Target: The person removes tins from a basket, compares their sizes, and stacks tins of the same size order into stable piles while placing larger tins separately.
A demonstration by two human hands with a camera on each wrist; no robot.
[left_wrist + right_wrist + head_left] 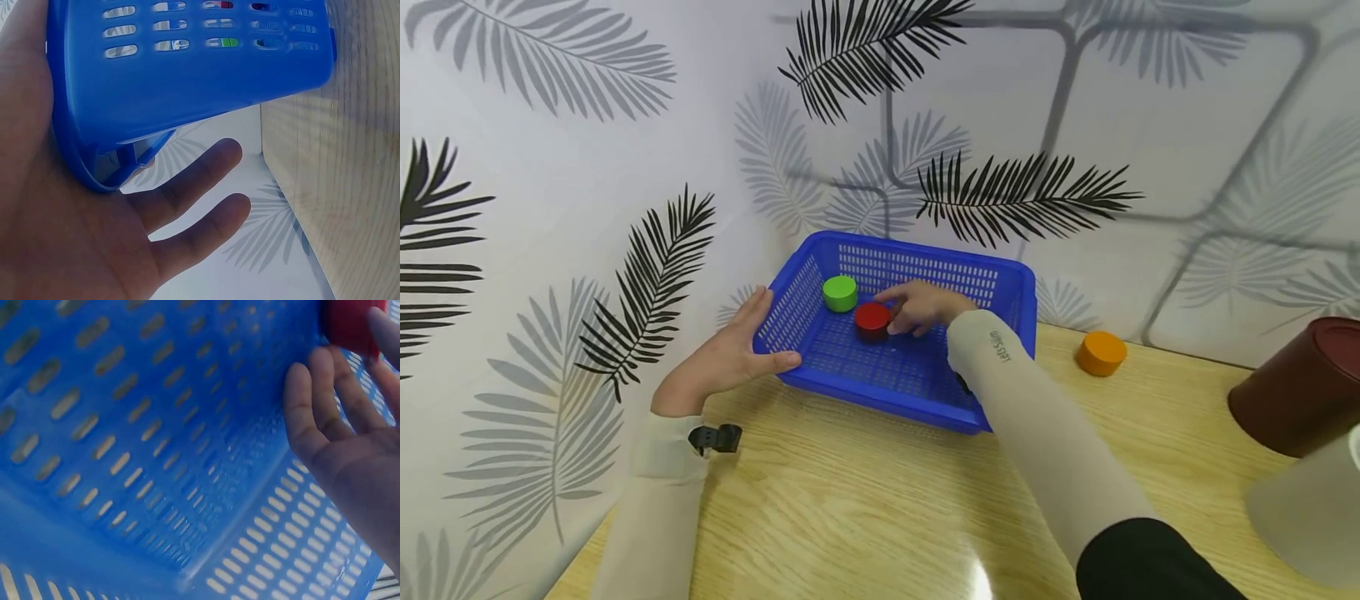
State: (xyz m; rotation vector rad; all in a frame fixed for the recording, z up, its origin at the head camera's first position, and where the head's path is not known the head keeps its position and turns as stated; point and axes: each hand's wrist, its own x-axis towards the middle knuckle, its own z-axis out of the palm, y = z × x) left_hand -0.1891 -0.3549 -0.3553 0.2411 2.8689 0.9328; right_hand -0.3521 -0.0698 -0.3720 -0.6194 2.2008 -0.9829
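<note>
A blue plastic basket (880,398) with slotted walls stands on the table. Its left front corner lies against my left hand (730,354), the thumb at the front rim and the fingers spread along the left side. In the left wrist view, two straight fingers (200,231) stick out past the basket's corner. Inside the basket, my right hand (921,307) pinches a red round block (872,317) at its right side. The right wrist view has the red block partly cut off at the top edge. A green round block (840,293) sits left of it, near the basket's back left corner.
An orange round block (1101,353) lies on the wood-grain table (842,500), right of the basket. Farther right stand a dark red container (1296,392) and a white container (1311,508). Leaf-patterned walls (715,150) rise close behind and to the left.
</note>
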